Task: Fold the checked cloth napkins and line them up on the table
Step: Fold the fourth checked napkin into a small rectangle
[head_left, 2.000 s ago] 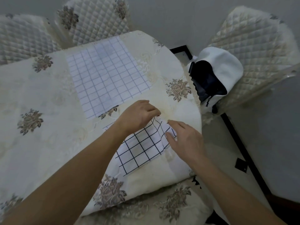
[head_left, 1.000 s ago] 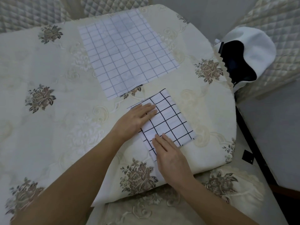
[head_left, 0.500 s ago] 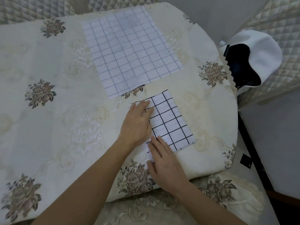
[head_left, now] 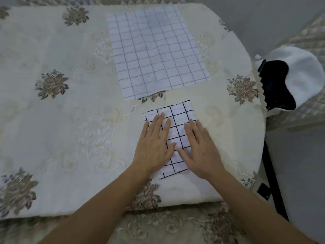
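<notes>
Folded napkin [head_left: 178, 120] lies near table [head_left: 52, 131] front edge, just short of unfolded napkin [head_left: 156, 51]. Left hand [head_left: 154, 143] and right hand [head_left: 200, 148] flat on it, fingers straight, gripping nothing. Smooth outward from centre toward creases (even pressure, no dragging).

Open tablecloth [head_left: 61, 138] left; unfolded napkin [head_left: 156, 53] ahead.

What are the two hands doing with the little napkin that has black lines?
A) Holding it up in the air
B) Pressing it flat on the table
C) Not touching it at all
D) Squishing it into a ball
B: the left hand and the right hand both lie palm down, fingers straight, on the folded black-checked napkin, which lies flat on the table.
</notes>
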The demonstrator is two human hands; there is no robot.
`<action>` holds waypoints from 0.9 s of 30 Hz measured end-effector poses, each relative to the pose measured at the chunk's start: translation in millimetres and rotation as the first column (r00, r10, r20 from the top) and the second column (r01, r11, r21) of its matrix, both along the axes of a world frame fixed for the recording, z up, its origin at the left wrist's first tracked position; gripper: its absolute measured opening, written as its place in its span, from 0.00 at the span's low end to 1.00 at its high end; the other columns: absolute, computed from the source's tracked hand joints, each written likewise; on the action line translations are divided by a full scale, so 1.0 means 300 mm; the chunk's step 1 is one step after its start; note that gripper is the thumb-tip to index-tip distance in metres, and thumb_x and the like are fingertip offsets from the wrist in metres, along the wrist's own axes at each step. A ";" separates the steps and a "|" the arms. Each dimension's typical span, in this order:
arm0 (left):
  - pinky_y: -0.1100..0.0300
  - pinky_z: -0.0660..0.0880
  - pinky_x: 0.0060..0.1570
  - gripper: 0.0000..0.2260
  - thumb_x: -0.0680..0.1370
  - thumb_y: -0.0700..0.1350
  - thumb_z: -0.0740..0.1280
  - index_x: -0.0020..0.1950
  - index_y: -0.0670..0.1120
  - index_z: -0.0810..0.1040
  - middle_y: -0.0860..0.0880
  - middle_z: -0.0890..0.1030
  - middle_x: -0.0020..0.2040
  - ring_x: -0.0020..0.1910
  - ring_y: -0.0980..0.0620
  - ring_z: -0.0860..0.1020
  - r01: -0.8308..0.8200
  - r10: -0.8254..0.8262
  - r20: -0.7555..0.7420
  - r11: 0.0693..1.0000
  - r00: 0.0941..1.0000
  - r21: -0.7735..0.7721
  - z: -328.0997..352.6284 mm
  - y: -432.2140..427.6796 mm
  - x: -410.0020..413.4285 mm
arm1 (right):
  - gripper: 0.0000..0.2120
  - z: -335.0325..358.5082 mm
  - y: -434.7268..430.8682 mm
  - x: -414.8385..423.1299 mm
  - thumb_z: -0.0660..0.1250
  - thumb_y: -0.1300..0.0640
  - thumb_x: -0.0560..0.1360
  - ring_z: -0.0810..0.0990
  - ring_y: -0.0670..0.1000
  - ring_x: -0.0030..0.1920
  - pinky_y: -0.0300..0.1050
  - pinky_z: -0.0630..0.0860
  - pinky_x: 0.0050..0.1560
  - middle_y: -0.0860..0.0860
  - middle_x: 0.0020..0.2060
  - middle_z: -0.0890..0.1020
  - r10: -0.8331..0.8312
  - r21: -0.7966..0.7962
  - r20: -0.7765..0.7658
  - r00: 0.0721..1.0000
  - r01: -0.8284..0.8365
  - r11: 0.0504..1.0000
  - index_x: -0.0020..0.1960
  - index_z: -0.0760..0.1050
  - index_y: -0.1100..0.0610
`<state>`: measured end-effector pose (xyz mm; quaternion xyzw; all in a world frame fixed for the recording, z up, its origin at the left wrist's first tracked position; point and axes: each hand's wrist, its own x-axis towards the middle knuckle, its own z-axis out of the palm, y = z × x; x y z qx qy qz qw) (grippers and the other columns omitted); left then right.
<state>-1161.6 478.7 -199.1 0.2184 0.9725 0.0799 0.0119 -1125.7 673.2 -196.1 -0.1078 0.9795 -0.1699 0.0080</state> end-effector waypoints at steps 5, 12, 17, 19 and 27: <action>0.42 0.55 0.77 0.33 0.83 0.62 0.47 0.82 0.42 0.49 0.42 0.47 0.82 0.81 0.45 0.46 -0.062 0.067 0.068 0.996 0.995 -0.070 -0.039 0.039 0.099 | 0.38 -0.052 0.012 0.001 0.41 0.33 0.82 0.42 0.55 0.81 0.55 0.48 0.79 0.57 0.81 0.45 0.032 0.154 0.072 0.997 -0.043 0.987 0.82 0.44 0.56; 0.43 0.53 0.78 0.34 0.83 0.62 0.49 0.81 0.40 0.49 0.41 0.48 0.82 0.81 0.45 0.46 -0.081 0.085 0.033 0.991 0.996 -0.103 -0.029 0.037 0.152 | 0.38 -0.053 0.013 0.000 0.42 0.33 0.82 0.45 0.57 0.81 0.58 0.51 0.79 0.59 0.81 0.48 0.036 0.140 0.045 0.998 -0.042 0.989 0.82 0.48 0.58; 0.43 0.55 0.77 0.36 0.83 0.64 0.47 0.81 0.41 0.47 0.43 0.46 0.82 0.81 0.47 0.45 -0.036 0.047 0.097 0.993 0.994 -0.116 -0.049 0.038 0.186 | 0.38 -0.066 0.029 0.001 0.42 0.34 0.82 0.45 0.57 0.81 0.60 0.54 0.78 0.59 0.81 0.48 0.029 0.189 0.050 0.998 -0.038 0.981 0.81 0.48 0.60; 0.44 0.54 0.78 0.36 0.83 0.64 0.47 0.81 0.41 0.46 0.44 0.45 0.82 0.81 0.47 0.44 -0.038 0.049 0.098 0.993 0.994 -0.112 -0.053 0.035 0.183 | 0.39 -0.070 0.032 -0.001 0.43 0.33 0.82 0.45 0.57 0.81 0.59 0.53 0.79 0.59 0.81 0.47 0.033 0.204 0.049 0.998 -0.042 0.978 0.81 0.47 0.60; 0.37 0.53 0.76 0.31 0.79 0.59 0.55 0.79 0.46 0.63 0.45 0.64 0.78 0.77 0.47 0.62 -0.114 0.115 0.072 0.993 0.991 -0.028 0.037 0.049 0.139 | 0.40 -0.043 0.034 0.003 0.42 0.32 0.81 0.43 0.55 0.81 0.58 0.52 0.79 0.58 0.81 0.45 0.018 0.163 0.066 0.998 -0.029 0.986 0.81 0.45 0.60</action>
